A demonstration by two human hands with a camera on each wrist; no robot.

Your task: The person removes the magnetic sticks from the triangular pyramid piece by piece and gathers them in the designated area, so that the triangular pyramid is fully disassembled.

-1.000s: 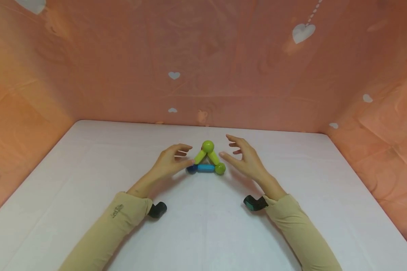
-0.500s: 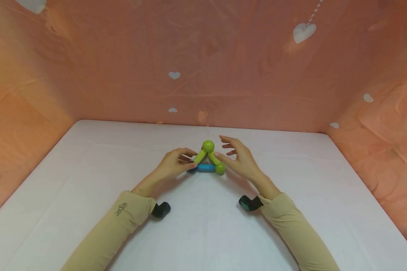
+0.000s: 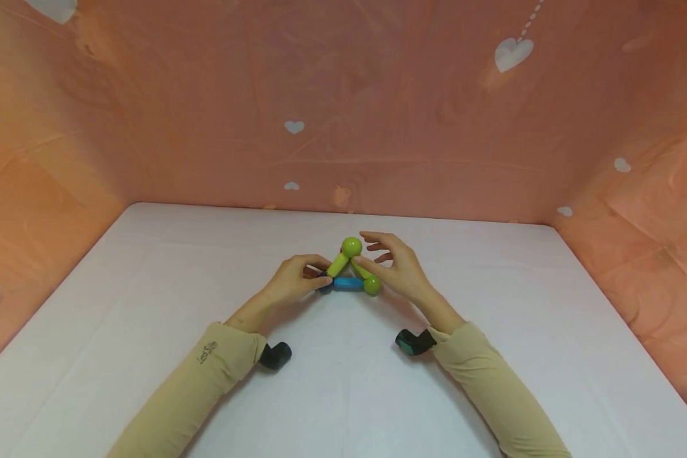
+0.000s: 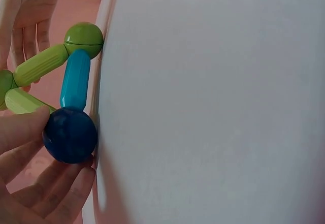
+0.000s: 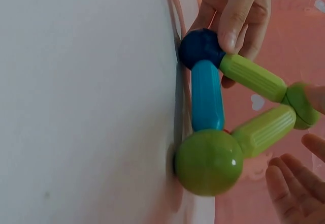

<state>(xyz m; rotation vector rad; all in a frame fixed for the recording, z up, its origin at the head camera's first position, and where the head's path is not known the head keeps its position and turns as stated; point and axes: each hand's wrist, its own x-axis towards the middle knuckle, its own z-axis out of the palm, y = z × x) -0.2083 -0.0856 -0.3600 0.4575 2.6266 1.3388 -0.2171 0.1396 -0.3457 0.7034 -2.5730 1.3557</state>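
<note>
While the head view took in the white counter (image 3: 343, 388), a triangle of toy rods and balls (image 3: 338, 264) stood toward its far edge, between two hands. The left hand (image 3: 295, 278) had a grip pinched around the dark blue ball (image 3: 326, 290) at the lower left corner; the right hand (image 3: 399, 267) was loosely spread beside the top green ball (image 3: 352, 247). A blue rod (image 3: 348, 284) ran low to the lower green ball (image 3: 372, 285).

In the left wrist view, the thumb lay where a yellow-green rod (image 4: 29, 102) met the dark blue ball, fingers curled behind.

In the right wrist view, the right grip was well parted, its thumb overlapping the top green ball; whether they touched could not be told.
</note>
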